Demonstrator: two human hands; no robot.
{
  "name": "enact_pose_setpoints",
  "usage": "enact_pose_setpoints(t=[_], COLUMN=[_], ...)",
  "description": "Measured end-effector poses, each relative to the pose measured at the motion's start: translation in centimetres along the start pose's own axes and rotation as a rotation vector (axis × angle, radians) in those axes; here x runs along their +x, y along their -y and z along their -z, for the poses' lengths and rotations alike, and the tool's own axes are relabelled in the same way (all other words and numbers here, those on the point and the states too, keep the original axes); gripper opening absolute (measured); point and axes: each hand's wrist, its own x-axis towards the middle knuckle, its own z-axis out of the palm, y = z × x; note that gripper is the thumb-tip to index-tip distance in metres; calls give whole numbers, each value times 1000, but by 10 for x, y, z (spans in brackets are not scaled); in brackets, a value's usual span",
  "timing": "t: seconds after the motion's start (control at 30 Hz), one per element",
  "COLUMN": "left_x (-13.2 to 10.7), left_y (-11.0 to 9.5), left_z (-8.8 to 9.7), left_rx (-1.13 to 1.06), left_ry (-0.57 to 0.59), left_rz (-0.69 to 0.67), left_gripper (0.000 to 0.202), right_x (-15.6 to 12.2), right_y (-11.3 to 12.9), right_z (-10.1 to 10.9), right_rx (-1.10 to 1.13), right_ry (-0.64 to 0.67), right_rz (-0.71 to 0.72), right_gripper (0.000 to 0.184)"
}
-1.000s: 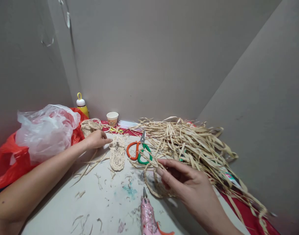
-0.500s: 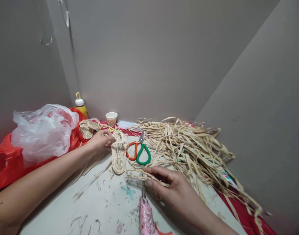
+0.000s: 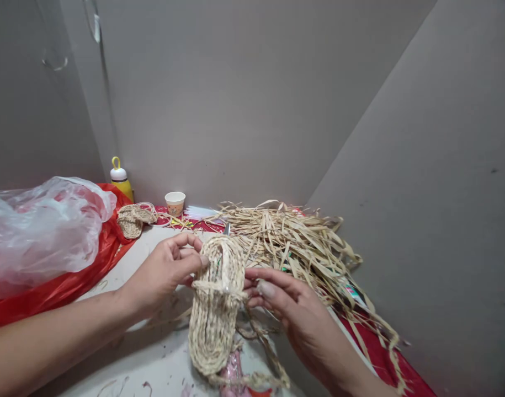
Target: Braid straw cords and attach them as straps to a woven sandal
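Note:
In front of me a woven straw sandal (image 3: 217,325) is held up, tilted, with a braided strap across its middle. My left hand (image 3: 169,270) pinches its upper left edge between thumb and fingers. At the right end of the strap, the fingers of my right hand (image 3: 281,300) are drawn together against the sandal's edge. A braided straw cord (image 3: 266,342) dangles below my right hand and curls under the sole. Beneath the sandal lies a pink glue gun (image 3: 232,366), mostly covered. Only the blade tip of the scissors (image 3: 227,229) shows clearly behind the sandal.
Dry straw strips (image 3: 293,237) are heaped at the back right. A second woven piece (image 3: 131,220), a paper cup (image 3: 175,204), white sticks (image 3: 200,213) and a yellow bottle (image 3: 122,184) stand or lie behind. Plastic bags (image 3: 49,231) fill the left. Grey walls enclose the table.
My left hand has lifted the sandal off the table and brought it nearer. My right hand has moved up to the sandal's side. The sandal now covers most of the scissors and glue gun.

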Motion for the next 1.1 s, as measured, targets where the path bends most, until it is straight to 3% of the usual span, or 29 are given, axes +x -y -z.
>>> enact_pose_setpoints(t=[0.2,0.43,0.63,0.9,1.1], left_x=[-14,-16,-18,-17,-20], left_y=[5,16,13,9,8], left_z=[-14,-14,-14,-13,-13], left_rx=[-119,-238,-320,-353,-310], left_ry=[150,248,308,366,384], left_rz=[141,210,245,253,247], left_gripper=[26,34,31,28,39], right_x=[-9,-11,-9,-9,-12], right_y=[3,1,-1,2,2], right_z=[-20,-22,-20,-22,-26], right_rx=[269,437,524,602,577], right_ry=[275,379,473,480,458], right_rz=[-162,-240,-258,-250,-209], right_gripper=[38,35,36,37,43])
